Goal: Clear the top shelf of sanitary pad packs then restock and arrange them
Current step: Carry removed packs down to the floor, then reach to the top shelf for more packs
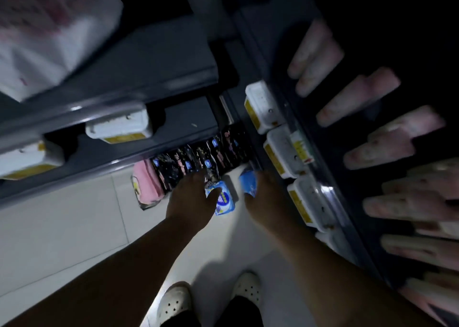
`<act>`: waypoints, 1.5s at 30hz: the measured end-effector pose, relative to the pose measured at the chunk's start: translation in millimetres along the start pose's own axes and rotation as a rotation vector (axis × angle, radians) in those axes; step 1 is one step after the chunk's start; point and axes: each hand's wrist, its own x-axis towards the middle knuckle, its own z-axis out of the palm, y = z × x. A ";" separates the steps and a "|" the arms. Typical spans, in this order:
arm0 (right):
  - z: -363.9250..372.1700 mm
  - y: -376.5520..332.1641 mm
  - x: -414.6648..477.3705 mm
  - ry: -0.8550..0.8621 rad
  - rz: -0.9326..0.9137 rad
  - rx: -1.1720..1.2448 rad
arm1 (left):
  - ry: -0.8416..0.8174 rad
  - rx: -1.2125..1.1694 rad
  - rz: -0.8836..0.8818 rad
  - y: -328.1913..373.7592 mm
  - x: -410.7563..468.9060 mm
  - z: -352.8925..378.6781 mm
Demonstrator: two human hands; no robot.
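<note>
Pale floor tiles point(62, 232) are lying in dim light, with a brighter patch point(231, 237) glowing near the lower middle. Dark grey metal shelving point(154, 56) is standing on the left, and a second dark unit point(263, 43) is running down the right, the two meeting at a corner toward the top. White label holders point(119, 128) with yellow tags are sitting along the shelf edges of both.

Pale tiled floor point(62, 227) by the shelf unit point(139, 53)
A row of black packs point(198, 157) and a pink pack point(146, 185) lie there.
</note>
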 end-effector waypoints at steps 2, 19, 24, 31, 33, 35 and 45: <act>-30.8 -25.9 -20.7 0.022 -0.062 -0.009 | 0.037 0.039 0.089 17.3 -13.2 -40.9; -306.9 -206.0 -205.6 0.363 -0.397 -0.357 | 0.351 0.445 0.418 151.5 -151.2 -366.7; -374.6 -233.5 -255.1 0.459 -0.414 -0.389 | 0.502 0.487 0.482 190.9 -193.4 -434.5; -455.2 -252.8 -313.8 0.641 -0.468 -0.390 | 0.654 0.457 0.561 250.6 -237.4 -498.4; -473.9 -253.3 -324.8 0.686 -0.475 -0.385 | 0.694 0.458 0.584 268.6 -246.5 -508.2; -492.1 -251.3 -335.0 0.714 -0.468 -0.389 | 0.732 0.473 0.604 288.1 -255.9 -515.8; -577.4 -211.1 -369.6 0.822 -0.387 -0.414 | 0.822 0.432 0.741 391.8 -278.6 -523.4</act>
